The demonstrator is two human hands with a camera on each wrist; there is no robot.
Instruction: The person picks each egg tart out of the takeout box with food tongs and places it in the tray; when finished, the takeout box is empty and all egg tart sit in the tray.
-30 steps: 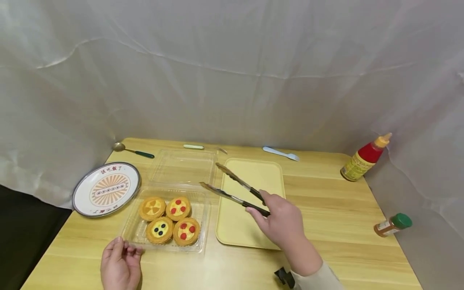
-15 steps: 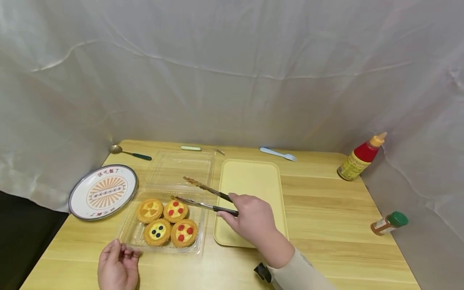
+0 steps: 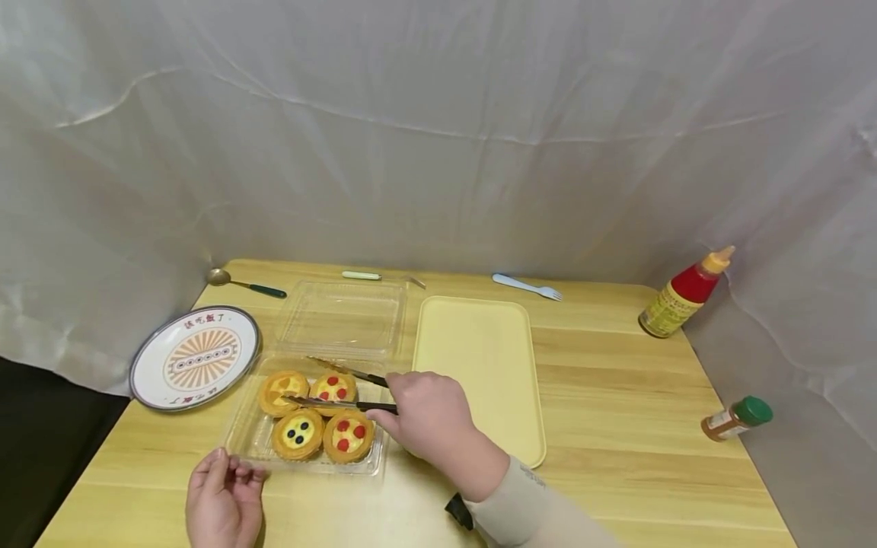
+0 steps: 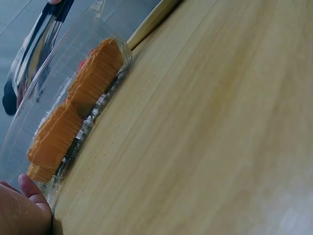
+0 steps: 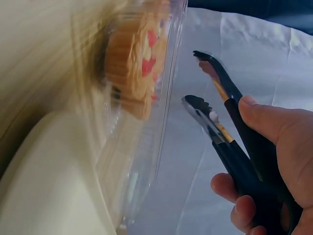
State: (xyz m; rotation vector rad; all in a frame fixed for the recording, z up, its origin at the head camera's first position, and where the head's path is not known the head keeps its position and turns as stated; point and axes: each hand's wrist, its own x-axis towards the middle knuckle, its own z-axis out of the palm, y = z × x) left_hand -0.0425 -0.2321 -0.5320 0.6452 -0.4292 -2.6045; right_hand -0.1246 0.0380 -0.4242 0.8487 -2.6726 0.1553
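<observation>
A clear plastic container [image 3: 256, 450] with an opened lid [image 3: 346, 316] holds several egg tarts. One tart has orange wedges [image 3: 272, 387], one has dark berries [image 3: 298, 438], and two have red pieces, such as the front right tart [image 3: 348, 440]. My left hand [image 3: 224, 502] pinches the container's front left corner between thumb and fingers. In my right hand [image 3: 432, 415] are black-handled metal tongs [image 5: 222, 115], gripped by their handles. Their spread tips hang over the back tarts, above the rim, as the right wrist view shows; nothing is between them.
A yellow tray [image 3: 473, 335] lies right of the container, partly under my right arm. At the left is a patterned plate [image 3: 157, 365]. Along the back lie a spoon [image 3: 267, 291], a green-handled utensil [image 3: 361, 275] and a blue fork [image 3: 527, 287]. A sauce bottle [image 3: 678, 301] and spice jar [image 3: 736, 418] stand right.
My right hand has carried the tongs left, from above the tray to over the back tarts. The left hand has stayed at the container's corner.
</observation>
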